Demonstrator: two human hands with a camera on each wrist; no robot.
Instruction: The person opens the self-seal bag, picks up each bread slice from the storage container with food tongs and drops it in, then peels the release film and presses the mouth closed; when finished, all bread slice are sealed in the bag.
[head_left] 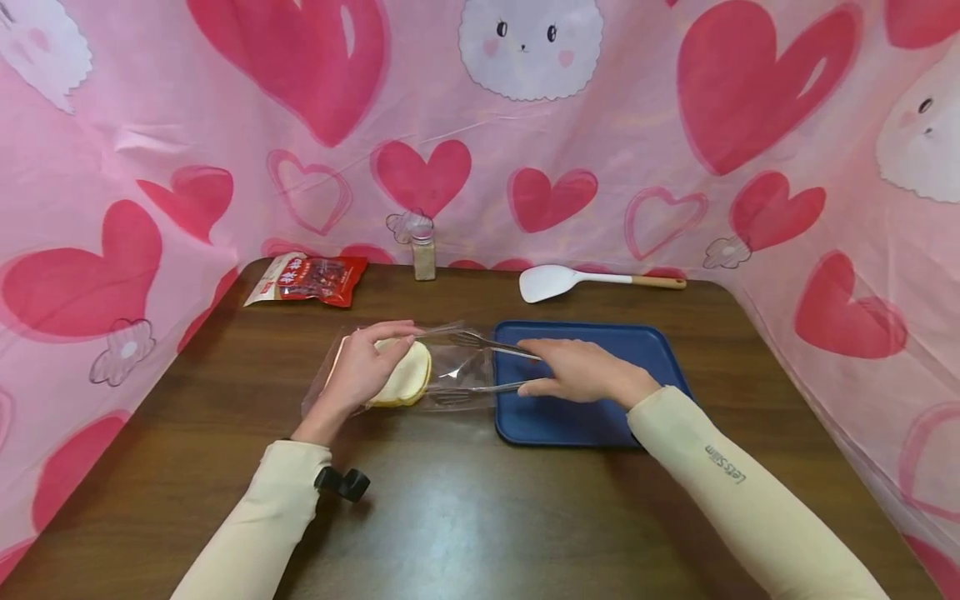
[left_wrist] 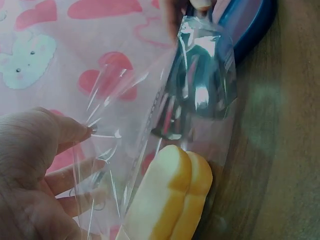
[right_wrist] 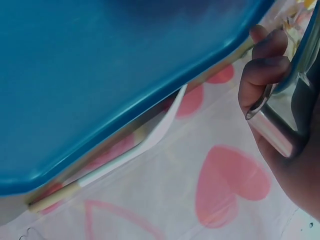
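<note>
Two or so slices of bread (head_left: 408, 377), thick and yellow-crusted, lie inside a clear plastic bag (head_left: 465, 364) left of the middle of the table. My left hand (head_left: 363, 367) is over the bag's left part and pinches its upper film between thumb and fingers, lifting it, as the left wrist view shows. In my right hand (head_left: 581, 371) I grip metal tongs (head_left: 504, 347) by their arms. The tongs' spread heads (left_wrist: 202, 92) are inside the bag's mouth, just short of the bread, not touching it. Fingers curl round the tongs in the right wrist view.
A blue tray (head_left: 592, 433) lies under my right hand, its left edge beside the bag. Along the back stand or lie a red and white food packet (head_left: 322, 280), a small spice jar (head_left: 424, 258) and a white spatula (head_left: 551, 283) with a wooden handle end. Pink cloth surrounds the table.
</note>
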